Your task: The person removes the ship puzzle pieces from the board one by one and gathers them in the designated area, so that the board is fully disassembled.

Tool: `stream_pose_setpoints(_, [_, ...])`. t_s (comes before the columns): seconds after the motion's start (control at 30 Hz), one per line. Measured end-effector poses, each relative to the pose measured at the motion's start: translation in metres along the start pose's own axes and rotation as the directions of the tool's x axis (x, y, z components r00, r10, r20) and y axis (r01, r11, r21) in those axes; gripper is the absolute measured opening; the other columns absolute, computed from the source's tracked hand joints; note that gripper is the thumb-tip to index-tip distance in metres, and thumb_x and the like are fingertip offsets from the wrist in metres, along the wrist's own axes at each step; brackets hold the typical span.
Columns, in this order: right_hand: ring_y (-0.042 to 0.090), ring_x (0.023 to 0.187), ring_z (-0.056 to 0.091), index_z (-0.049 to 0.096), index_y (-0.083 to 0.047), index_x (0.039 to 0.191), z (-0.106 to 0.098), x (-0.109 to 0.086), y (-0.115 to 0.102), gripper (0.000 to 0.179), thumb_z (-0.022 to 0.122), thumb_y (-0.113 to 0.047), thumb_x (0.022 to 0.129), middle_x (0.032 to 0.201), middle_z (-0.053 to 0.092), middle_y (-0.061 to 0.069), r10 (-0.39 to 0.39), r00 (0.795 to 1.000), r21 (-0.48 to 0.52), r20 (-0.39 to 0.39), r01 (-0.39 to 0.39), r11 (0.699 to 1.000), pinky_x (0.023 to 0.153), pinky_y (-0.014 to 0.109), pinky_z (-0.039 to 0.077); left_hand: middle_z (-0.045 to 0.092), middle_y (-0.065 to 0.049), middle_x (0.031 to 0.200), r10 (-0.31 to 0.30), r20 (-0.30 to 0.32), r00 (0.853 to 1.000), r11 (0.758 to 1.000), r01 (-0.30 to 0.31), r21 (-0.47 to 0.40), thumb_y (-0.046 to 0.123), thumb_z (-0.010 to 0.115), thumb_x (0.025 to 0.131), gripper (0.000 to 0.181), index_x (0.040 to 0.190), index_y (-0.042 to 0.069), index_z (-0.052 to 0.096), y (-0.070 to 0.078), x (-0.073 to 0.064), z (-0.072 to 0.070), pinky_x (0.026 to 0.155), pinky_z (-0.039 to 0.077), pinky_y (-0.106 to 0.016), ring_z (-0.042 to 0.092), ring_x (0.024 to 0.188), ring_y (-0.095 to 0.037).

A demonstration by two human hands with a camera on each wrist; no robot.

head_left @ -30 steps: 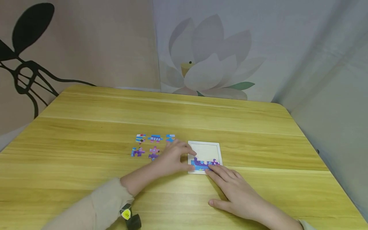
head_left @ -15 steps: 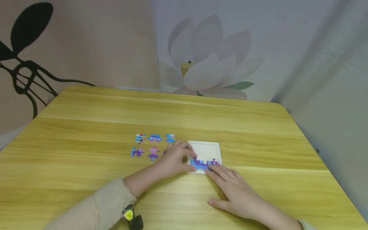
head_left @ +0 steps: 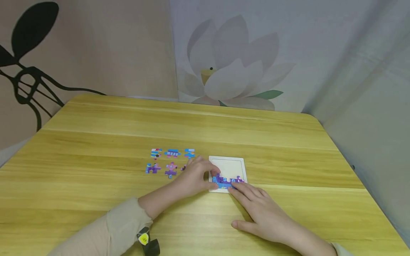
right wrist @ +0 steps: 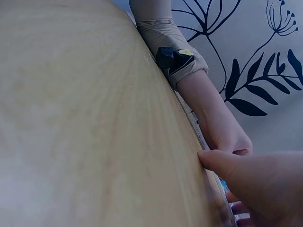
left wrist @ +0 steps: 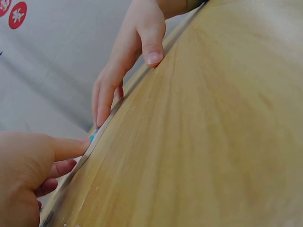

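A square white puzzle tray (head_left: pixel 227 164) lies flat on the table in the head view. Blue and purple jigsaw pieces (head_left: pixel 228 182) line its near side. My left hand (head_left: pixel 195 177) reaches over the tray's left edge, pinching the leftmost of those pieces between thumb and index finger. Straight fingers of my right hand (head_left: pixel 261 213) rest on the right-hand pieces in that row, its thumb spread out over the table. In the left wrist view my left thumb (left wrist: pixel 71 147) meets a blue bit at the tray's edge. My left hand partly covers a loose piece (head_left: pixel 183 168).
Several loose jigsaw pieces (head_left: pixel 173 153) lie in two rows left of the tray, a purple one (head_left: pixel 171 170) close to my left wrist. The wooden table (head_left: pixel 288 149) ends at a fabric backdrop (head_left: pixel 128 53). A black wrist camera (head_left: pixel 150 245) sits on my left sleeve.
My left forearm has shifted slightly right, uncovering part of a loose piece beside the hand. Its fingers stay at the left piece. The right hand keeps its place.
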State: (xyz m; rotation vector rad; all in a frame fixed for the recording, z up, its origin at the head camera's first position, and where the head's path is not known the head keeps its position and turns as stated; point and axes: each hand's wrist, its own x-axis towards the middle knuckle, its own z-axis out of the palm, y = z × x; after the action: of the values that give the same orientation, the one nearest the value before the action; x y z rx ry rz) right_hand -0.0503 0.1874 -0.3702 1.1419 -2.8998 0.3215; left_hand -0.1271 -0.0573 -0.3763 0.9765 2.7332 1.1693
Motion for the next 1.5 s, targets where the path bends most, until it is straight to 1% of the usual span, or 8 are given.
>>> stream_pose_setpoints(0.2, [0.026, 0.137, 0.029, 0.035, -0.01, 0.148, 0.0, 0.0, 0.0, 0.079, 0.053, -0.06, 0.09, 0.153, 0.03, 0.006, 0.001, 1.0, -0.004, 0.004, -0.001, 1.0, 0.105, 0.05, 0.028, 0.058, 0.011, 0.079, -0.036, -0.003, 0.999, 0.997, 0.036, -0.068, 0.015, 0.082, 0.076, 0.028, 0.102, 0.013, 0.072, 0.001, 0.001, 0.0, 0.076, 0.036, -0.035, 0.044, 0.079, -0.013])
stream_pose_setpoints(0.37, [0.027, 0.137, 0.029, 0.034, -0.01, 0.149, -0.001, 0.0, 0.0, 0.08, 0.051, -0.061, 0.09, 0.153, 0.03, 0.006, 0.011, 1.0, 0.0, 0.017, -0.011, 1.0, 0.105, 0.051, 0.027, 0.054, 0.006, 0.078, -0.09, -0.001, 0.996, 0.98, 0.089, -0.177, 0.011, 0.077, 0.081, 0.018, 0.099, 0.013, 0.073, 0.003, 0.001, -0.002, 0.065, 0.042, -0.028, 0.046, 0.076, -0.015])
stream_pose_setpoints(0.67, [0.026, 0.138, 0.029, 0.034, -0.011, 0.149, 0.0, 0.0, 0.001, 0.08, 0.05, -0.062, 0.09, 0.153, 0.029, 0.006, 0.017, 0.999, 0.001, 0.027, -0.017, 1.0, 0.106, 0.05, 0.027, 0.06, 0.006, 0.082, -0.141, -0.032, 0.989, 0.937, 0.123, -0.326, 0.011, 0.076, 0.082, 0.015, 0.097, 0.013, 0.073, 0.005, -0.001, -0.007, 0.071, 0.048, -0.032, 0.055, 0.081, -0.014])
stream_pose_setpoints(0.83, [0.025, 0.138, 0.028, 0.033, -0.012, 0.149, 0.0, 0.0, 0.001, 0.08, 0.049, -0.063, 0.09, 0.154, 0.029, 0.005, 0.02, 0.999, 0.005, 0.032, -0.021, 1.0, 0.106, 0.05, 0.026, 0.063, 0.005, 0.082, -0.168, -0.029, 0.985, 0.917, 0.145, -0.372, 0.011, 0.077, 0.082, 0.015, 0.097, 0.012, 0.074, 0.003, -0.004, -0.011, 0.065, 0.048, -0.031, 0.056, 0.077, -0.016])
stream_pose_setpoints(1.0, [0.025, 0.138, 0.028, 0.033, -0.012, 0.15, -0.001, 0.0, 0.0, 0.08, 0.049, -0.063, 0.09, 0.154, 0.028, 0.004, 0.022, 0.999, 0.009, 0.037, -0.022, 1.0, 0.106, 0.05, 0.026, 0.064, 0.004, 0.083, -0.183, -0.02, 0.983, 0.896, 0.159, -0.414, 0.012, 0.077, 0.081, 0.018, 0.098, 0.01, 0.074, 0.0, -0.013, -0.016, 0.058, 0.042, -0.025, 0.054, 0.072, -0.018])
stream_pose_setpoints(1.17, [0.025, 0.138, 0.027, 0.032, -0.012, 0.15, -0.002, 0.0, 0.0, 0.08, 0.05, -0.062, 0.09, 0.154, 0.028, 0.004, 0.022, 0.999, 0.018, 0.034, -0.022, 1.0, 0.106, 0.05, 0.026, 0.065, 0.001, 0.084, -0.214, -0.017, 0.977, 0.871, 0.183, -0.455, 0.009, 0.077, 0.08, 0.018, 0.098, 0.007, 0.074, -0.006, -0.026, -0.023, 0.059, 0.043, -0.025, 0.055, 0.074, -0.019])
stream_pose_setpoints(1.3, [0.024, 0.138, 0.028, 0.033, -0.011, 0.15, -0.002, 0.0, 0.0, 0.08, 0.05, -0.062, 0.09, 0.154, 0.029, 0.005, 0.019, 0.999, 0.016, 0.028, -0.019, 1.0, 0.107, 0.049, 0.026, 0.065, 0.0, 0.083, -0.241, -0.022, 0.97, 0.867, 0.205, -0.454, 0.01, 0.077, 0.08, 0.019, 0.098, 0.006, 0.074, -0.011, -0.037, -0.032, 0.062, 0.045, -0.026, 0.057, 0.076, -0.02])
stream_pose_setpoints(1.5, [0.025, 0.138, 0.028, 0.033, -0.011, 0.149, -0.001, 0.0, 0.001, 0.079, 0.051, -0.061, 0.09, 0.154, 0.029, 0.005, 0.014, 1.0, 0.007, 0.024, -0.014, 1.0, 0.107, 0.049, 0.026, 0.063, -0.001, 0.083, -0.257, -0.028, 0.966, 0.877, 0.221, -0.426, 0.012, 0.077, 0.081, 0.019, 0.099, 0.007, 0.074, -0.02, -0.055, -0.044, 0.061, 0.045, -0.025, 0.056, 0.076, -0.021])
